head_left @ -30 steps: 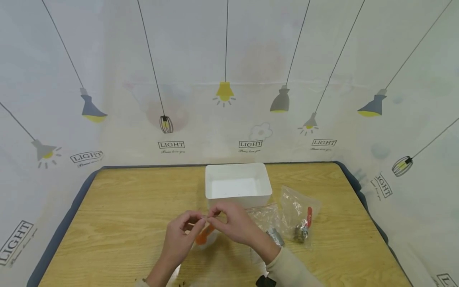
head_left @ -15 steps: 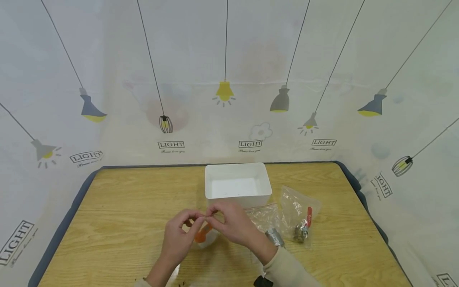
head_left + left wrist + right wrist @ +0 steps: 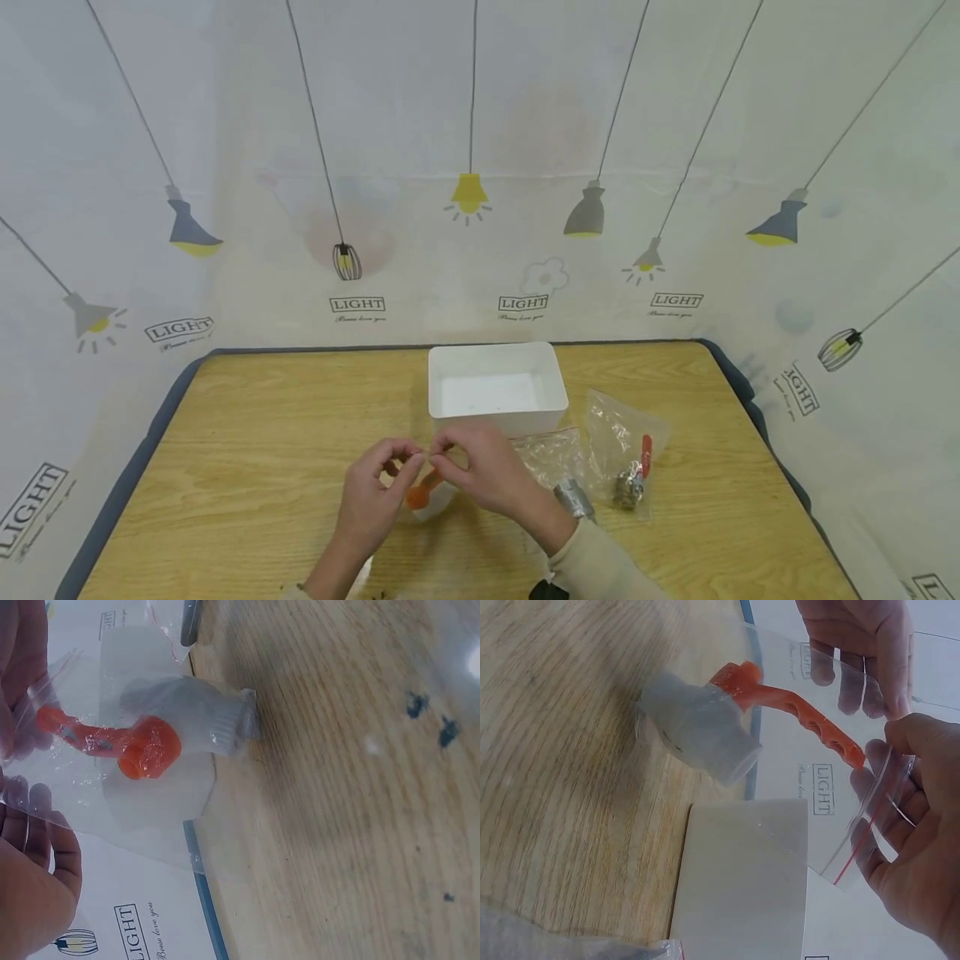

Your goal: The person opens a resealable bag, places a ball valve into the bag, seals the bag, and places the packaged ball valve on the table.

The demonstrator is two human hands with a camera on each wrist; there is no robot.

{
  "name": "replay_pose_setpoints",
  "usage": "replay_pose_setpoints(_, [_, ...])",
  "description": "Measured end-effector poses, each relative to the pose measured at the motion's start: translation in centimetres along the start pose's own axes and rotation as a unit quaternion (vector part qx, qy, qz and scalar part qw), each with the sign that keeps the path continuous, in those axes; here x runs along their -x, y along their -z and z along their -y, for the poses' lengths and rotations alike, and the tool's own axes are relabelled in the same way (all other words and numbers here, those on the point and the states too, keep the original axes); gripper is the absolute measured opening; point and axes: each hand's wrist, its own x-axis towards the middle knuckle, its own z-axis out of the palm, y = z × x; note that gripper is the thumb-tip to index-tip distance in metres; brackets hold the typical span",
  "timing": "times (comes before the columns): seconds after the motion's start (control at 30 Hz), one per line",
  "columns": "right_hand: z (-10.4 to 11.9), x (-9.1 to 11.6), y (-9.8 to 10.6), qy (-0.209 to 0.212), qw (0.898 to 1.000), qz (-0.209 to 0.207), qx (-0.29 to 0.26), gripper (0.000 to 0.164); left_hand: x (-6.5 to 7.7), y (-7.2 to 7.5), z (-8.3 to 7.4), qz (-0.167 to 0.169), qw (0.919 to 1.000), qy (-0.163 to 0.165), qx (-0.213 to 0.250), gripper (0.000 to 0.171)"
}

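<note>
A white plastic ball valve [image 3: 697, 731] with an orange lever handle [image 3: 802, 712] hangs inside a clear zip-lock bag [image 3: 832, 862]. My left hand [image 3: 372, 487] pinches the bag's top edge between thumb and index finger. Close beside it, my right hand [image 3: 483, 467] pinches the same edge, near the red seal line. The other fingers of both hands curl loosely behind the plastic. In the left wrist view the valve's ribbed white end [image 3: 225, 724] points down toward the table. The head view shows the orange handle [image 3: 420, 496] below the fingertips, partly covered by the hands.
Behind the hands stands a white rectangular bin [image 3: 498, 421]. To the right lie a clear bag [image 3: 551, 454] with a grey cylindrical piece [image 3: 573, 498] and another bag [image 3: 611, 425] holding a red-handled metal valve [image 3: 630, 487]. The wooden table [image 3: 247, 467] meets a printed curtain at its back.
My fingertips have drawn slightly apart along the bag's edge, with a small gap now between them. The bagged valve and the things on the table stay about where they were.
</note>
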Motion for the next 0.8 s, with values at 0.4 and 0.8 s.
replay_pose_setpoints(0.4, [-0.12, 0.17, 0.05, 0.002, 1.0, -0.008, 0.004, 0.005, -0.1, 0.14, 0.03, 0.01, 0.9985, -0.047, -0.025, 0.01])
replay_pose_setpoints(0.8, [-0.67, 0.32, 0.15, 0.045, 0.997, -0.03, 0.063, 0.005, -0.03, 0.32, -0.14, 0.02, 0.9997, -0.013, -0.008, 0.008])
